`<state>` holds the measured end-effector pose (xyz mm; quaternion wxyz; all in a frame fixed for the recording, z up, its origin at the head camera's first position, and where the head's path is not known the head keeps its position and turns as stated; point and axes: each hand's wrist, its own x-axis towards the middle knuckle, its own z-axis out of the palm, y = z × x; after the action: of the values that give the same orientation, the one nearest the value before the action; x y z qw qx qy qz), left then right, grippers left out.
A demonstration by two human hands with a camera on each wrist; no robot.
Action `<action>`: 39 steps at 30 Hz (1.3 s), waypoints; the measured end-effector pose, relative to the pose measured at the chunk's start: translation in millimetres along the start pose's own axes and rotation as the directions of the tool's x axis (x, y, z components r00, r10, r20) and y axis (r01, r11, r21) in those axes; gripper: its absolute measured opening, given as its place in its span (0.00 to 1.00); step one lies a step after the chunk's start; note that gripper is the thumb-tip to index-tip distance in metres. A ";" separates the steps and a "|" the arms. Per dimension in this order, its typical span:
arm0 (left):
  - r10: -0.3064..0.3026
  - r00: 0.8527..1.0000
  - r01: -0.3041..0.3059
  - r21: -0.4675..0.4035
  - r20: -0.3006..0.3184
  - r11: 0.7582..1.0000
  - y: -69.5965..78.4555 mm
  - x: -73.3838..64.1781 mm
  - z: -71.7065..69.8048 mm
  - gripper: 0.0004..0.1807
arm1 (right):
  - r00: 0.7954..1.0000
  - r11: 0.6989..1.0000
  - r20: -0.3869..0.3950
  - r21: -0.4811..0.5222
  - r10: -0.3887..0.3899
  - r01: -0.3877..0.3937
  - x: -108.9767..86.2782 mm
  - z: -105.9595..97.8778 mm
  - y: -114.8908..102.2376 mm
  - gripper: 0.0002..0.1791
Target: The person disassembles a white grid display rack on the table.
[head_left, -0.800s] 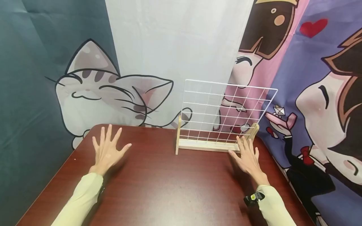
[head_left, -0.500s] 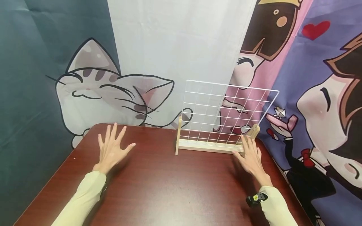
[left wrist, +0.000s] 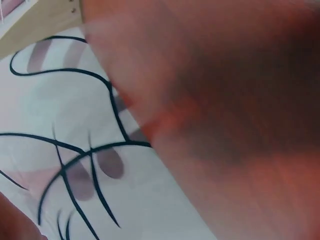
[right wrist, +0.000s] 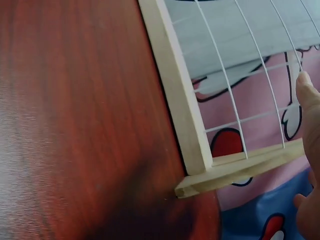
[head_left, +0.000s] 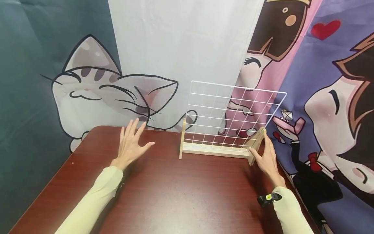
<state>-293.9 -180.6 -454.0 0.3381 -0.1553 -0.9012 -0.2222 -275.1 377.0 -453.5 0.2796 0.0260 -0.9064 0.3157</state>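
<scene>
A white wire grid rack (head_left: 223,118) stands upright at the back right of the table, held by a pale wooden base with two side pieces. My right hand (head_left: 268,161) is at the right side piece (head_left: 255,146), thumb on its inner side and fairly straight fingers along its outer side. In the right wrist view, the thumb and fingers of the right hand (right wrist: 312,130) lie on either side of that wooden piece; firm contact cannot be made out. My left hand (head_left: 130,146) hovers left of the rack, fingers spread, holding nothing.
The reddish-brown table (head_left: 175,188) has a rounded back left corner. Printed cartoon curtains hang close behind it and along its right side, with a cat drawing (head_left: 87,87) on the left. A dark wrist strap (head_left: 269,199) sits on the right wrist.
My right hand has moved right and slightly forward, from in front of the rack to around its right side piece. The left hand has moved right, nearer the rack, which stays in place.
</scene>
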 end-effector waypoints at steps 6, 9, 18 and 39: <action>0.120 0.991 -0.119 0.015 -0.063 0.993 22.8 17.6 11.3 0.50 | 0.995 0.994 0.044 0.049 0.094 -0.097 12.5 -7.5 5.5 0.53; 0.166 0.983 -0.167 -0.015 -0.074 0.986 35.7 26.7 17.1 0.49 | 0.992 0.992 0.089 0.082 0.089 -0.097 18.8 -9.9 9.9 0.53; 0.267 0.956 -0.276 -0.068 -0.120 0.959 75.3 54.9 31.3 0.46 | 0.976 0.990 0.213 0.114 0.054 -0.080 29.0 -13.0 21.0 0.49; 0.429 0.898 -0.423 0.076 -0.102 0.903 132.4 112.6 53.8 0.43 | 0.971 0.988 0.238 0.145 0.020 -0.056 48.4 -10.8 18.1 0.43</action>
<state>-347.4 -25.9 -374.6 0.4344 -0.3267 -0.8295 -0.1283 -314.5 404.1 -431.3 0.1612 0.0667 -0.9069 0.3834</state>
